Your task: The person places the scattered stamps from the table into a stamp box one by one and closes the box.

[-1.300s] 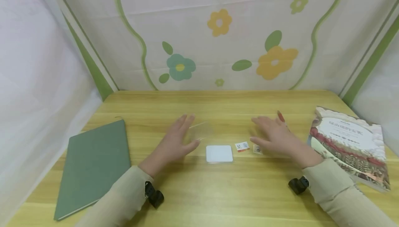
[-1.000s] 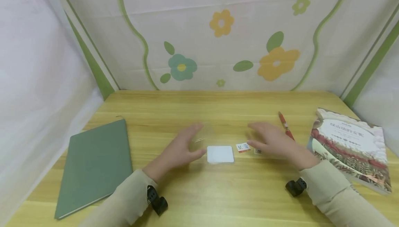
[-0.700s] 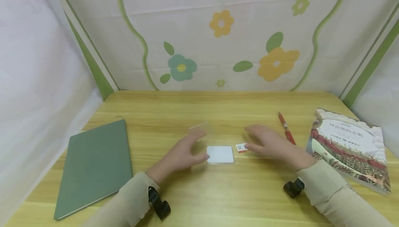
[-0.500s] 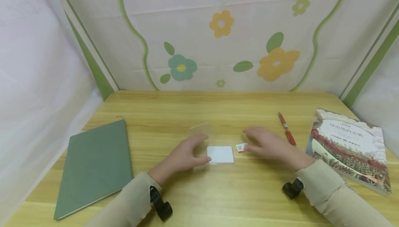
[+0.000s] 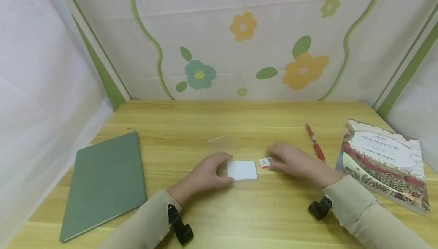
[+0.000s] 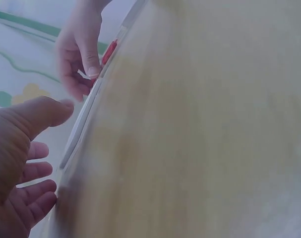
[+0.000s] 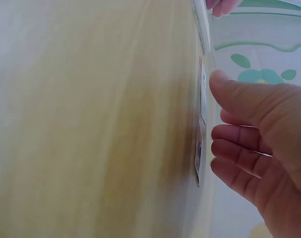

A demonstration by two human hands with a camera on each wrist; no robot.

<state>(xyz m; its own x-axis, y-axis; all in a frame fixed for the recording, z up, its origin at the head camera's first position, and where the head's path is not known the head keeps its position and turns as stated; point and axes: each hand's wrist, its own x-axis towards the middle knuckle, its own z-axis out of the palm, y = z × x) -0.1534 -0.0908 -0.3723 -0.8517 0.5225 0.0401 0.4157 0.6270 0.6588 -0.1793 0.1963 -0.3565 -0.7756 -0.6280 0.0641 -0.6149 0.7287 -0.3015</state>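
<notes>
A flat white rectangular case (image 5: 242, 170) with rounded corners and a clear rim lies in the middle of the table. My left hand (image 5: 209, 172) is at its left end, thumb and fingers parted around that end; whether they touch it I cannot tell. In the left wrist view these fingers look relaxed. Two small printed cards or stickers lie right of the case: a white-and-red one (image 5: 265, 162), and a second one (image 7: 198, 153) seen in the right wrist view. Over them hovers my right hand (image 5: 291, 160), fingers loosely bent, nothing visibly held.
A thin transparent piece (image 5: 219, 139) lies behind the case. The red pen (image 5: 315, 142) and a book with an illustrated cover (image 5: 383, 161) are on the right. A green notebook (image 5: 104, 184) lies on the left. Behind the wooden table (image 5: 239, 218) hangs a flowered curtain (image 5: 239, 59).
My left hand has come right and nearer to me, down to the left end of the case. My right hand has shifted left and lowered over the small cards. The objects stay put.
</notes>
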